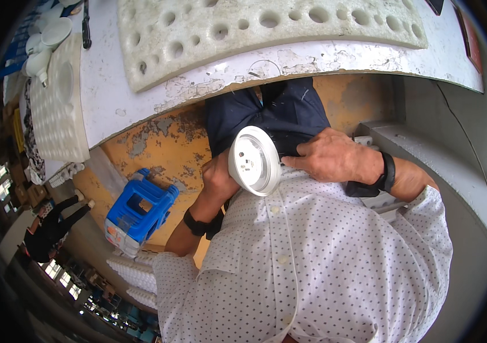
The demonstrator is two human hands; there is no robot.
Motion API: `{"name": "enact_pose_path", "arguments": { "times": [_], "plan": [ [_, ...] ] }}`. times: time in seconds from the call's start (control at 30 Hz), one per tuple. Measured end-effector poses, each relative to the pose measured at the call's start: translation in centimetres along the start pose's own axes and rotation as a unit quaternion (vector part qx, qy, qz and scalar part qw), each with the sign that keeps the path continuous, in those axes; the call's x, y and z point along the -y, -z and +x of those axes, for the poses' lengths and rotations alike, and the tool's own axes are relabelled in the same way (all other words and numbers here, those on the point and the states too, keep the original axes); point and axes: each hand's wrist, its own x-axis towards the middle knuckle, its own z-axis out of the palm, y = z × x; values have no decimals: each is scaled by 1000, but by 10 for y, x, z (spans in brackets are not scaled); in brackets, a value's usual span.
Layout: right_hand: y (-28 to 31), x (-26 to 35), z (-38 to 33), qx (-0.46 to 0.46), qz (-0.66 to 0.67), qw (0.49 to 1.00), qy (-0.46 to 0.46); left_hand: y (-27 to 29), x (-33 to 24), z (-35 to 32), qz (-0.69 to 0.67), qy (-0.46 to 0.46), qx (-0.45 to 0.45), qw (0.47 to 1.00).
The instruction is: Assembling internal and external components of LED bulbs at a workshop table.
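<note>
My left hand (219, 178) is closed around the back of a white LED bulb housing (255, 163), holding it above my lap. Its round open end is tilted up and shows a white inner plate with a few small dark parts. My right hand (332, 155) is beside the housing's right rim, thumb and fingers pinched together. A small dark tip shows at those fingertips, but what it belongs to cannot be made out. Most of my left fingers are hidden behind the housing.
A white worktable (109, 97) curves ahead, bearing a foam block (226, 54) with round holes. Another foam tray (54, 114) and white bulb housings (57, 32) stand at the left. A dark-handled tool (86, 26) lies nearby. On the floor is a blue plastic stool (140, 208); a person (49, 228) is farther left.
</note>
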Motion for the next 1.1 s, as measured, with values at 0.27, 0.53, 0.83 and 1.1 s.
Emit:
{"name": "enact_pose_path", "arguments": {
  "times": [0.27, 0.53, 0.83, 1.1],
  "plan": [
    [5, -3, 8, 57, -32, 998, -24, 9, -7, 11, -95, 144, 49, 984],
    [3, -6, 11, 36, -65, 996, -58, 10, -1, 12, -159, 145, 133, 967],
    [2, -1, 4, 57, -39, 997, -32, 3, -1, -5, -79, 39, 62, 994],
    [1, 4, -3, 35, 28, 999, -29, 4, -3, -7, -14, 4, 57, 998]
  ]
}}
